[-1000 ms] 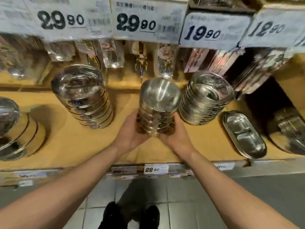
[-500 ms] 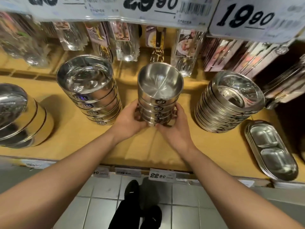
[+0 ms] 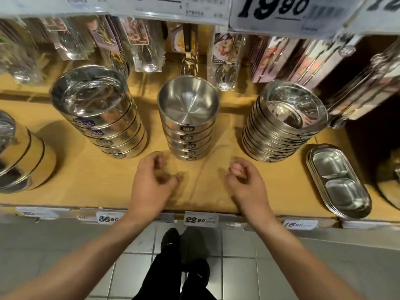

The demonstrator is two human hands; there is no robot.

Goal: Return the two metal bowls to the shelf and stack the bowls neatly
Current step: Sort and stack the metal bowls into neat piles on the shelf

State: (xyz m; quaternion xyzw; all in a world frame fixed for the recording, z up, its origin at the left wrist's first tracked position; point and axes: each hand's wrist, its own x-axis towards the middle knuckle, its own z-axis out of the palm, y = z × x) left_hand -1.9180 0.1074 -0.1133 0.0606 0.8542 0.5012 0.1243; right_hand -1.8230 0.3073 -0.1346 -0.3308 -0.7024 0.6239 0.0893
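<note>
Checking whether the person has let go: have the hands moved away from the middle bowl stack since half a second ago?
Yes. Both the left hand and right hand pulled back from the bowl stack toward the shelf front edge.

The large bowls (image 3: 15,152) are cut off at left; upper price tags (image 3: 272,9) cropped, blurred.

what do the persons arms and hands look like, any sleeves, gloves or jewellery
Both forearms are bare up to the frame edge, with no sleeves in view. The left hand and right hand wear no gloves, and no rings, watch or bracelets show on the fingers or wrists.
</note>
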